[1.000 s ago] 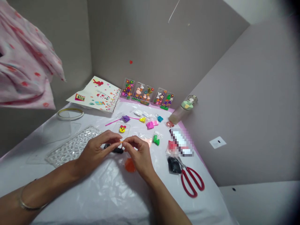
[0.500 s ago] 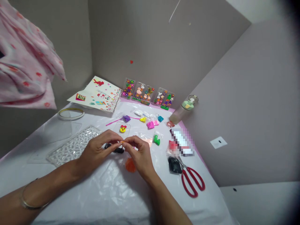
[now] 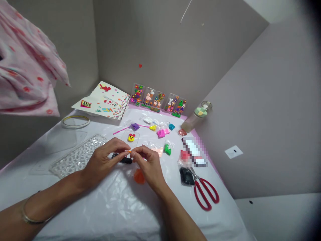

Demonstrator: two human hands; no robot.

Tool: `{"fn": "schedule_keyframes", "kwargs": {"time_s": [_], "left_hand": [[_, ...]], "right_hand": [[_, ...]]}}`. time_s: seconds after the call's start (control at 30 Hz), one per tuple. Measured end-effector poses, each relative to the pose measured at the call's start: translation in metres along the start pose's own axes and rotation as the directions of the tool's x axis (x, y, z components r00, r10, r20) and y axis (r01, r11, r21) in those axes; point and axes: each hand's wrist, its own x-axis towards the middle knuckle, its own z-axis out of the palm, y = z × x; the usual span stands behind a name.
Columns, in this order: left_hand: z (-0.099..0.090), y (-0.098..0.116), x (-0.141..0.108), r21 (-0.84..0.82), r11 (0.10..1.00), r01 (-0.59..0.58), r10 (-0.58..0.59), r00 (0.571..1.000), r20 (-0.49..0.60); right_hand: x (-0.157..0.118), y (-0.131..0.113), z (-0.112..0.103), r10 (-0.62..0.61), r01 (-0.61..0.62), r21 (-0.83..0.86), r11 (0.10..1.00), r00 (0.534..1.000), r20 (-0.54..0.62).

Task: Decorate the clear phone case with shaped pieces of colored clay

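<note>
My left hand (image 3: 104, 160) and my right hand (image 3: 149, 164) meet fingertip to fingertip over the middle of the table. Between them they pinch a tiny piece of orange clay (image 3: 129, 151). Just beyond the fingers lies a clear case bearing a yellow face with red parts (image 3: 131, 137). A black item (image 3: 125, 159) is partly hidden beneath my hands. The orange clay packet (image 3: 139, 176) rests on the white cover beside my right wrist.
Red-handled scissors (image 3: 206, 194) and a black packet (image 3: 187, 176) lie right. A textured clear tray (image 3: 80, 155) is at left. Farther back are colored clay packets, decorated cases (image 3: 151, 98), a drawing sheet (image 3: 106, 102) and a bottle (image 3: 194, 118).
The orange piece shows slightly more between my fingertips, which have shifted a little. Both hands otherwise keep nearly the same place.
</note>
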Motion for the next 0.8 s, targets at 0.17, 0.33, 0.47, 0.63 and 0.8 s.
{"fn": "schedule_keyframes", "kwargs": {"time_s": [0.17,0.33,0.47,0.63,0.8], "left_hand": [[-0.0009,0.0003,-0.0006,-0.004,1.0,0.008,-0.008,1.0,0.006],[-0.0005,-0.0016,-0.0019,-0.007,1.0,-0.009,0.009,1.0,0.006],[-0.0003,-0.0017,-0.0016,-0.004,1.0,-0.009,0.009,1.0,0.012],[-0.0006,-0.0008,-0.0004,-0.009,1.0,-0.012,0.012,1.0,0.015],[-0.0004,-0.0001,-0.0008,-0.013,1.0,0.003,-0.003,1.0,0.006]], "right_hand": [[0.0002,0.0003,-0.0005,0.024,-0.024,0.0,1.0,1.0,0.006],[0.0006,0.0001,-0.0001,0.034,-0.034,0.025,0.999,0.999,0.009],[0.0012,0.0003,0.0006,0.046,-0.047,0.029,0.998,0.999,0.018],[0.0018,0.0015,0.0004,0.062,-0.062,0.063,0.996,0.998,-0.001],[0.0015,0.0014,0.0006,0.065,-0.065,0.059,0.996,0.998,0.002]]}}
